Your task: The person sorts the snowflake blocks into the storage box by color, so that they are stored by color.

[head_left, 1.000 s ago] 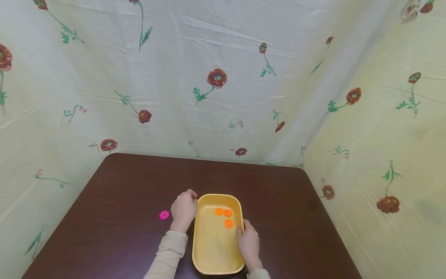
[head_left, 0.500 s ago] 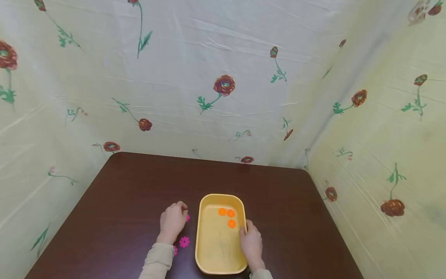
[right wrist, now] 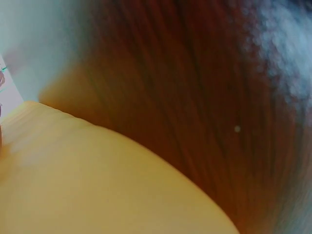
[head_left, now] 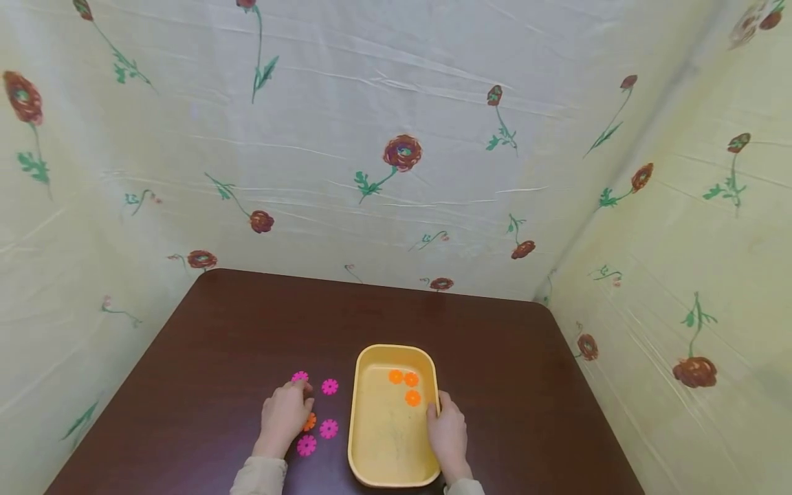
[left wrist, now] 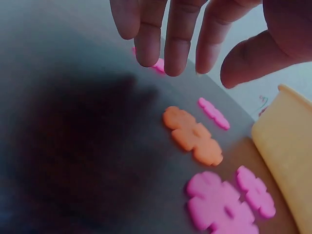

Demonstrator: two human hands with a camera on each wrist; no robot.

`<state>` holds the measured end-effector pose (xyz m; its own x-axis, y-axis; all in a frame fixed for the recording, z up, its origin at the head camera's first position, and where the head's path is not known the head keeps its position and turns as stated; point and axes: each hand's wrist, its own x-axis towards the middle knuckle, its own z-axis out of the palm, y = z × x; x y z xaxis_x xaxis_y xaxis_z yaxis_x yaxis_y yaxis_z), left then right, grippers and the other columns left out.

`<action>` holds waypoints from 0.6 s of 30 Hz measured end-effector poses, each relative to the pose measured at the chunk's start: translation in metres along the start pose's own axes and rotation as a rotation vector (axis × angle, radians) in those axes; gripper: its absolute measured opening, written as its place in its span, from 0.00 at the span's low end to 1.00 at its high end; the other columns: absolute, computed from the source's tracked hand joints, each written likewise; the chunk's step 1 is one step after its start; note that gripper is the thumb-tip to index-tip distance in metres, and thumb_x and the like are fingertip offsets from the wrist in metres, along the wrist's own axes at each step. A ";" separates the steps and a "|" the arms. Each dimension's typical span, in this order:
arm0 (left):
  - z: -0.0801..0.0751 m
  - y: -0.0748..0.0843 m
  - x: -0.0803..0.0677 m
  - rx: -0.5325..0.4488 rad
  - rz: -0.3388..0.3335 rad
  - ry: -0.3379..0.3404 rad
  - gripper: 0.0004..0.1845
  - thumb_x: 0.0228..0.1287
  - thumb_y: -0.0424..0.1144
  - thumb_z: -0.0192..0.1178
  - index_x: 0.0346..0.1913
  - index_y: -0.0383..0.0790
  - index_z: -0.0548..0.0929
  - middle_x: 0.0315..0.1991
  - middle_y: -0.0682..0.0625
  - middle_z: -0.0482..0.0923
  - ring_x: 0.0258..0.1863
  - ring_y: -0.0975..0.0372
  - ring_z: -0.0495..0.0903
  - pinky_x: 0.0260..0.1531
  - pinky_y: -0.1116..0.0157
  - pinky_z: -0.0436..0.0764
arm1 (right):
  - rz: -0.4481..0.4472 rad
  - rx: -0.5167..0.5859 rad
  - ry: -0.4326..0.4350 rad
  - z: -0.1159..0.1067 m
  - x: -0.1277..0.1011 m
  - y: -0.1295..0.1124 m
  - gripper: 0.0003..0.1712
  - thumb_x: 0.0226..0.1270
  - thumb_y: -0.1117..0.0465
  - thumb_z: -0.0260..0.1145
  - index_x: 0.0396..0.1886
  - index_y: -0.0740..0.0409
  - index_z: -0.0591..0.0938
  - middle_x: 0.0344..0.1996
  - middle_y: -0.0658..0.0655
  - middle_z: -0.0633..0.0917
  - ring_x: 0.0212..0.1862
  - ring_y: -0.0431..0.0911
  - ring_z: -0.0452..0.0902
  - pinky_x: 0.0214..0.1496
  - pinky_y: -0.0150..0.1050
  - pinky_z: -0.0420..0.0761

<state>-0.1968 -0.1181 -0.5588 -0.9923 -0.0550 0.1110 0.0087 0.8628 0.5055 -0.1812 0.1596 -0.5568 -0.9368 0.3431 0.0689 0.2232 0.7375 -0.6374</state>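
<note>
Two hands low: left hand loose-fingered over flower discs, right hand gripping yellow tray rim.

Even bright light; wrist views blurred, close.

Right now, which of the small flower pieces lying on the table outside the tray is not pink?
The orange flower piece, partly tucked under the left hand. The other four loose pieces around it are pink; the remaining orange ones lie inside the yellow tray.

No text, label, brand, number or sign can be read in any view.
</note>
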 end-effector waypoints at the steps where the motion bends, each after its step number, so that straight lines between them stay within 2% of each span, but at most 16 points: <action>1: 0.000 -0.001 -0.002 0.011 0.004 -0.009 0.09 0.49 0.35 0.66 0.35 0.38 0.81 0.30 0.44 0.79 0.31 0.50 0.77 0.31 0.49 0.73 | -0.009 -0.001 0.009 0.000 0.000 0.001 0.16 0.60 0.62 0.61 0.48 0.60 0.77 0.35 0.60 0.82 0.36 0.54 0.79 0.35 0.50 0.77; 13: 0.009 -0.003 -0.017 0.126 0.085 -0.026 0.18 0.40 0.42 0.72 0.37 0.40 0.82 0.34 0.44 0.75 0.36 0.48 0.73 0.32 0.49 0.71 | -0.036 -0.002 0.007 0.001 0.005 0.008 0.16 0.60 0.61 0.61 0.48 0.60 0.77 0.33 0.59 0.81 0.34 0.52 0.79 0.33 0.49 0.77; 18: 0.013 -0.005 -0.017 0.145 0.094 -0.021 0.16 0.40 0.43 0.73 0.34 0.42 0.82 0.33 0.46 0.74 0.37 0.49 0.73 0.31 0.51 0.70 | -0.041 0.002 0.006 0.001 0.007 0.011 0.16 0.60 0.61 0.60 0.48 0.59 0.77 0.34 0.58 0.81 0.34 0.52 0.79 0.33 0.49 0.77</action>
<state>-0.1814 -0.1146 -0.5741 -0.9903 0.0392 0.1330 0.0857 0.9272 0.3647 -0.1856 0.1695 -0.5635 -0.9434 0.3162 0.0999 0.1842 0.7501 -0.6351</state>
